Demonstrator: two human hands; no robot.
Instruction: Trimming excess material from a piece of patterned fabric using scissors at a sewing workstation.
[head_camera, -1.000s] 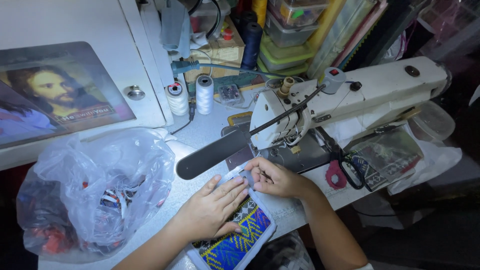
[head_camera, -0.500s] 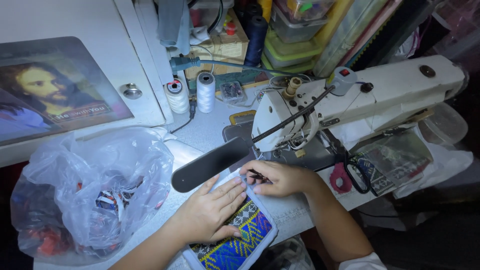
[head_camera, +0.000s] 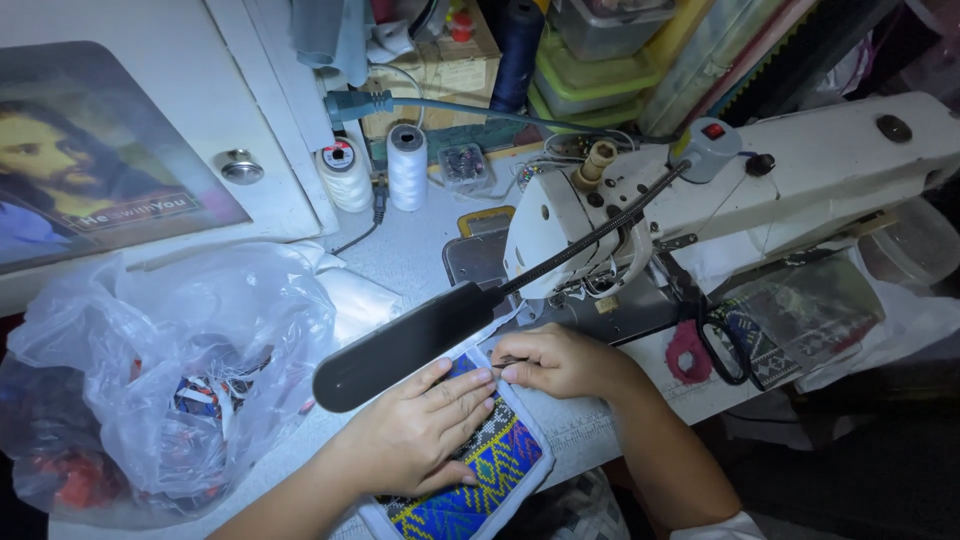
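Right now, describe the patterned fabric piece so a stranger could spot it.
Start at the white sewing machine. In front of its needle end, both hands press on the fabric piece. It alone has bright blue, yellow and green zigzags and a white edge.

Dim, cool light falls from above onto the middle of the tabletop (head_camera: 420, 250); its near edge and both lower corners sink into shadow. Soft glare sits on the plastic bag (head_camera: 170, 360). Focus is fairly sharp, edges slightly bowed.

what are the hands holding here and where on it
Both are on the patterned fabric piece. The left hand lies flat on its middle, pressing it down; the right hand pinches its white-bound top edge near the sewing machine.
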